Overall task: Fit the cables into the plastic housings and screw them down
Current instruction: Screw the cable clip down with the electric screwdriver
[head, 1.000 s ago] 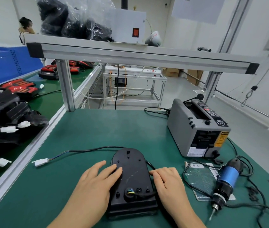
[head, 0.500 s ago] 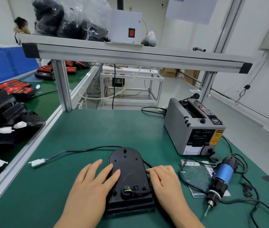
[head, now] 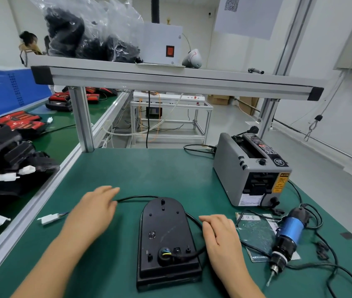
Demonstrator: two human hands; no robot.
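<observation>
Near centre on the green bench (head: 160,173) lies 1 black plastic housing (head: 166,239) with its cable (head: 136,197) already seated, left hand (head: 93,211) blurred over the cable, fingers straight and together, right hand (head: 220,235) resting empty beside the housing, fingers together, electric screwdriver (head: 287,237) untouched at right, so screwing apparently remains.

I read no words, only a QR code (head: 232,3) on the far sheet (head: 254,22) and a warning sticker (head: 280,183) on the tape dispenser (head: 232,175).
</observation>
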